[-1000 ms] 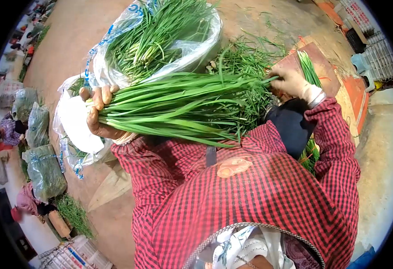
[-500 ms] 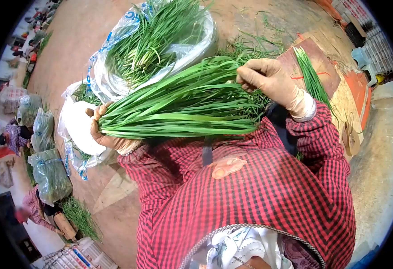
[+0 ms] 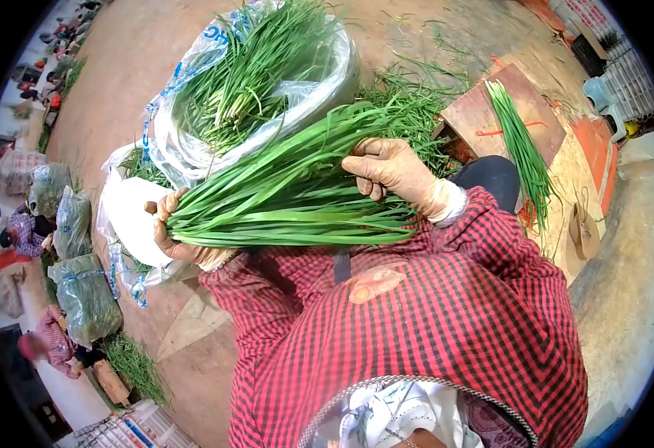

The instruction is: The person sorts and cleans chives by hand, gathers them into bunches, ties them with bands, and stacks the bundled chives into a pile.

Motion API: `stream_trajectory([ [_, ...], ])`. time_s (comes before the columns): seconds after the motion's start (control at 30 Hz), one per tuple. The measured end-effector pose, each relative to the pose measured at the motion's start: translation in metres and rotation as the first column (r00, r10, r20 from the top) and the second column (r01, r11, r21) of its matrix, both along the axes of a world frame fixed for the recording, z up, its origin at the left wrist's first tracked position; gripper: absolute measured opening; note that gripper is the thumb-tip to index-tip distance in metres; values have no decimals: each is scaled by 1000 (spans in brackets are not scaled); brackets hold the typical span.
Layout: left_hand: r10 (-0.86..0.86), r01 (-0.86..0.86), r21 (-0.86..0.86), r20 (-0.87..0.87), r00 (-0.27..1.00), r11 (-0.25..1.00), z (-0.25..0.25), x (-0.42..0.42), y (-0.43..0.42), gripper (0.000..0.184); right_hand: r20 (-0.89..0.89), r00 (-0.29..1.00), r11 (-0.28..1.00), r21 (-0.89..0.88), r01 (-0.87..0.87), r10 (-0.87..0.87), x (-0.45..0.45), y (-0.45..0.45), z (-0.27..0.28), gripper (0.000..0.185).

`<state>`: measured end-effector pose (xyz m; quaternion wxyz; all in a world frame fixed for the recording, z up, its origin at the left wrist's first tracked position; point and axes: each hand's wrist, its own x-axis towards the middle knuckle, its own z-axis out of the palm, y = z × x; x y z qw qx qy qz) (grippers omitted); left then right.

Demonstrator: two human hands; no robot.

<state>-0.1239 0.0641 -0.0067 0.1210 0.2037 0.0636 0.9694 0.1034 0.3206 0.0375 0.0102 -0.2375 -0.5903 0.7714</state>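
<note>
My gloved left hand (image 3: pixel 174 230) is wrapped round the base of a bunch of long green leaves (image 3: pixel 289 198), which fans out to the right across my lap. Over the right part of the bunch is my gloved right hand (image 3: pixel 390 170), its fingers curled and close together at the leaves; whether it pinches a leaf is too small to tell. Beyond the bunch, an open clear plastic bag (image 3: pixel 342 71) holds more greens (image 3: pixel 248 89). A smaller bunch (image 3: pixel 517 142) with pale ends lies on a brown board (image 3: pixel 461 112) to the right, near a red tie.
Loose green leaves (image 3: pixel 416 104) are heaped on the floor behind my right hand. A white bag (image 3: pixel 129 213) sits at the left. Farther left are filled plastic bags (image 3: pixel 88 299) and a person in a checked top (image 3: pixel 54 340). Plastic crates (image 3: pixel 633 86) stand at the upper right.
My right hand has come left from beside the board to over the held leaves. My left hand has kept its grip on the bunch, which is now a little more spread.
</note>
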Motion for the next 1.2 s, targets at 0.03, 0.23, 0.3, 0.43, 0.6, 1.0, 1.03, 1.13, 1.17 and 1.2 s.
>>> stream_trajectory([
  [0.03,10,-10,-13,-9,1000,1000,1,2,2,34,-15,1000,999,-28,25,-26,-1,-1,-3,26],
  [0.23,-53,54,15,-90,994,998,11,10,9,33,-54,995,995,-60,85,-89,-1,-6,-9,28],
  [0.3,-72,75,25,-108,992,997,14,12,11,33,-28,997,995,-66,74,-76,-2,-9,-13,25],
  [0.43,-33,32,-12,-90,995,999,18,15,12,30,26,999,998,61,25,-26,0,-9,-6,26],
  [0.6,-16,18,8,-200,980,1000,26,7,-5,36,195,975,203,956,-213,104,30,11,-66,30],
  [1.0,-158,-224,-736,-410,898,638,103,84,107,55,-284,886,712,699,-69,365,11,32,55,102],
  [1.03,-172,-142,-721,-344,923,678,110,96,127,55,-254,866,622,779,-82,432,2,17,53,111],
  [1.13,-250,24,-662,-248,936,749,111,118,164,74,-536,829,926,373,58,164,-18,-8,19,108],
  [1.17,-298,79,-642,-240,924,762,109,122,172,80,-543,835,977,208,37,85,-15,-2,15,105],
  [1.2,-348,137,-622,-231,909,771,106,124,180,85,-536,844,999,37,16,6,-9,6,14,102],
])
